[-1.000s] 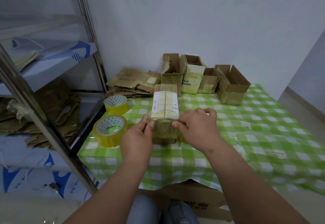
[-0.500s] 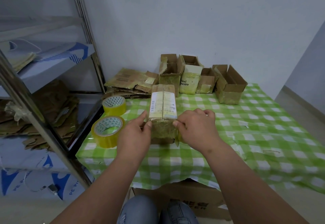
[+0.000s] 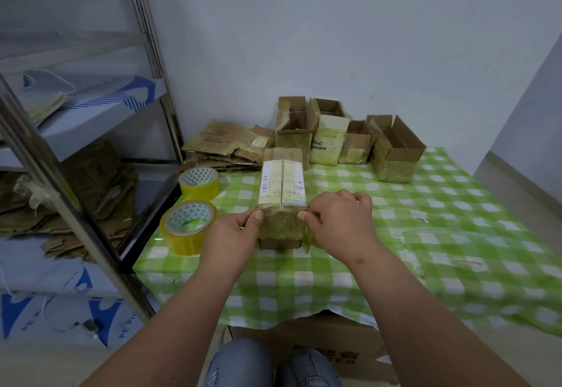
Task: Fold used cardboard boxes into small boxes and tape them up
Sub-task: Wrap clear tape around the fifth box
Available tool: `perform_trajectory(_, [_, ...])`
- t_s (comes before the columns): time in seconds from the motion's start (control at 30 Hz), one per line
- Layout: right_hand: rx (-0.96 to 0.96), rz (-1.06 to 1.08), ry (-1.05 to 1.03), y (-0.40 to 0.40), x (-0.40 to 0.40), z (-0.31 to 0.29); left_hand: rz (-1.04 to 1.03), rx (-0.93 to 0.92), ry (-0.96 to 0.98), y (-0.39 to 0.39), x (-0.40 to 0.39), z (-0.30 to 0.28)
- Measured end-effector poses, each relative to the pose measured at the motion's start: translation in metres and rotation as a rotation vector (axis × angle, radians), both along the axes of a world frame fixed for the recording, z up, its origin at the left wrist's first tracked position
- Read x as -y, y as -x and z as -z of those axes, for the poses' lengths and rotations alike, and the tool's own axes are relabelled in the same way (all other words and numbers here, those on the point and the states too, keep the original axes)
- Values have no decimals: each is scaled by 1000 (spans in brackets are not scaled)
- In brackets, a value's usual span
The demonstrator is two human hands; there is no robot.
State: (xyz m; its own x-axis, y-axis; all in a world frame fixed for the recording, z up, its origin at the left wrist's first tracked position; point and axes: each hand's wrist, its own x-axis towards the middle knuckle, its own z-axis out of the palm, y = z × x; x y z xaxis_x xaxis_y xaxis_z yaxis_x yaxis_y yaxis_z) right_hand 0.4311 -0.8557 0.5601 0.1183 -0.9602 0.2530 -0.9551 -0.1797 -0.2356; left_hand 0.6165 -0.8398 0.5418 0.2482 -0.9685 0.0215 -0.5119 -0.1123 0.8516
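Where the green checked tablecloth [image 3: 425,234] meets the wall, we record four small cardboard boxes in a row, flaps up and mouths open: a tall open box [image 3: 293,126], a white-faced box [image 3: 328,140] printed with partial lettering, a low box [image 3: 354,143], and a long box [image 3: 395,149] lying at an angle. We cannot see into any of them well enough to tell contents. A stack of flattened cardboard [image 3: 228,146] lies left of the row.

The closed box [image 3: 282,198] sits on the cloth near its front edge, between the two hands. We note worn brown card under yellowish glossy tape, a white shipping label with barcodes across the top, split by the centre seam, and a heavily taped near end.

The left hand [image 3: 231,234] pinches the box's near left corner with thumb and forefinger; the right hand [image 3: 337,222] grips the near right corner, fingers curled.

Two yellow tape rolls, near roll [image 3: 188,227] and far roll [image 3: 199,183], stand left of the box, apart from it.
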Motion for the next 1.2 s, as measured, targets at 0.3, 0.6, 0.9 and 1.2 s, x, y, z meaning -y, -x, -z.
perform_trajectory(0.3, [-20,-25,-43,2,-2,-3,57,53,81,-5,0,-6])
perform_trajectory(0.6, [-24,34,-1,-11,-4,-6,100,188,199,24,4,8])
perform_trajectory(0.9, [-4,-36,-76,0,0,-7,114,-123,137,16,6,11])
perform_trajectory(1.2, [19,23,-22,-7,-4,-5,20,-280,54,32,6,5])
